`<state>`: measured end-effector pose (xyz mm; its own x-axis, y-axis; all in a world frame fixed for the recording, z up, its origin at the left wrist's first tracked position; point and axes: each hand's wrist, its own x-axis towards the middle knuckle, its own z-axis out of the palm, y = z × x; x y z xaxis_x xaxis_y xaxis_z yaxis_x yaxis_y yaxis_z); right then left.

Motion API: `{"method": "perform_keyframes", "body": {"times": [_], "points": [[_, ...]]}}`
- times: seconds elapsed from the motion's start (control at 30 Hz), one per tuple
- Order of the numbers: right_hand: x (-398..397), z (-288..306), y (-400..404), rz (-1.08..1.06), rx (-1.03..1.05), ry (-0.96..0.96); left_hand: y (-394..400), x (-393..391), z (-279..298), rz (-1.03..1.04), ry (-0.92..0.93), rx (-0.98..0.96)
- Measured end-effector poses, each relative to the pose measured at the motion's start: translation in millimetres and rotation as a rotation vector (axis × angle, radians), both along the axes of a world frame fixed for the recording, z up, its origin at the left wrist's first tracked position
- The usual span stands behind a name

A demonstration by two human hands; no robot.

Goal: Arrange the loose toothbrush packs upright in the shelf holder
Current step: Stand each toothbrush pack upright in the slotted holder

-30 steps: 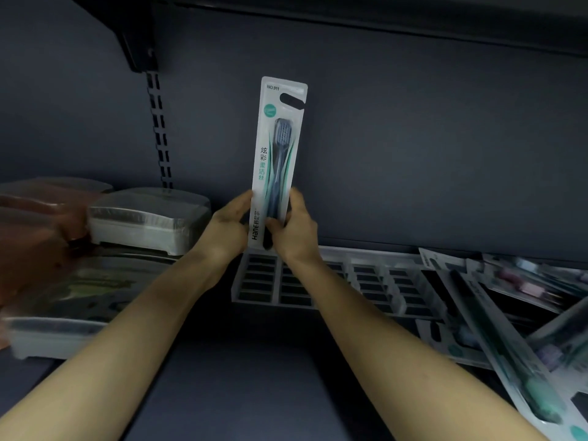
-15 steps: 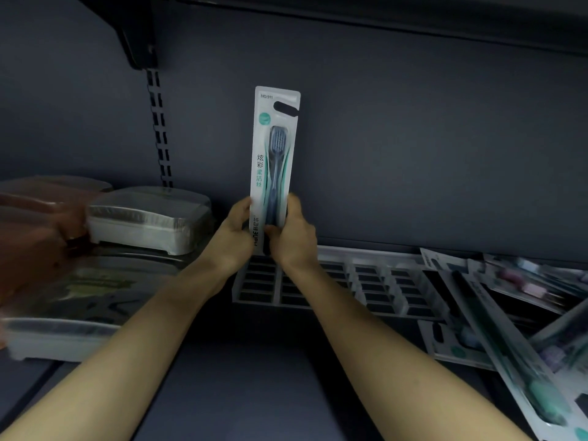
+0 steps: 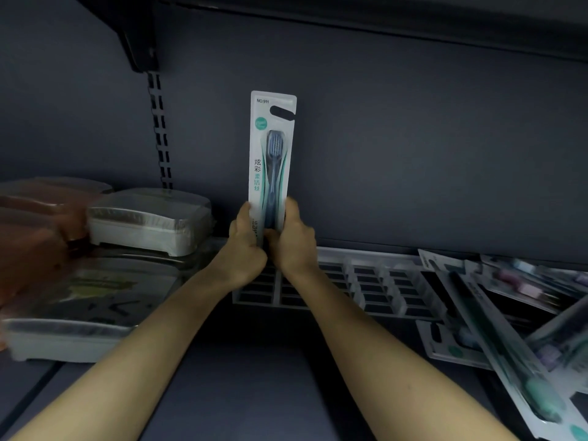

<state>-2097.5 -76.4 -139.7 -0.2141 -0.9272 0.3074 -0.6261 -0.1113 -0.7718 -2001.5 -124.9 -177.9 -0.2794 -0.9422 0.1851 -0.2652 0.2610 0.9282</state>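
A white toothbrush pack [image 3: 272,154] with a dark blue brush stands upright against the shelf's dark back wall. My left hand [image 3: 245,246] grips its lower left edge and my right hand [image 3: 294,241] grips its lower right edge. Both hands hide the pack's bottom end. Just below them lies the white slotted shelf holder [image 3: 366,278], its many small slots showing dark. Several loose toothbrush packs [image 3: 509,332] lie flat in a heap at the right.
Stacked wrapped trays [image 3: 149,219] fill the left of the shelf, with orange ones [image 3: 38,218] at the far left. A slotted upright [image 3: 160,132] and a bracket [image 3: 140,49] run up the back wall. An upper shelf [image 3: 381,23] hangs overhead.
The pack has come down toward the holder and now stands straighter. Both hands have sunk with it and closed in on its lower end.
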Motion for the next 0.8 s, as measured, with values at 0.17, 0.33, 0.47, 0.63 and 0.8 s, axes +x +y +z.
{"method": "perform_keyframes", "body": {"times": [0.17,0.33,0.47,0.63,0.8], "points": [[1,0,2,0.029,0.007,-0.029,30,-3,26,0.004,-0.042,0.058],[-1,3,4,0.006,0.004,-0.047,53,-2,40,0.083,-0.047,0.013],[1,6,10,-0.030,-0.017,-0.059,61,5,48,0.109,-0.008,-0.032],[-3,16,37,-0.028,-0.009,-0.066,78,-1,54,0.168,0.083,-0.082],[-14,25,81,0.006,0.019,-0.124,106,-24,60,0.126,0.083,-0.132]]}}
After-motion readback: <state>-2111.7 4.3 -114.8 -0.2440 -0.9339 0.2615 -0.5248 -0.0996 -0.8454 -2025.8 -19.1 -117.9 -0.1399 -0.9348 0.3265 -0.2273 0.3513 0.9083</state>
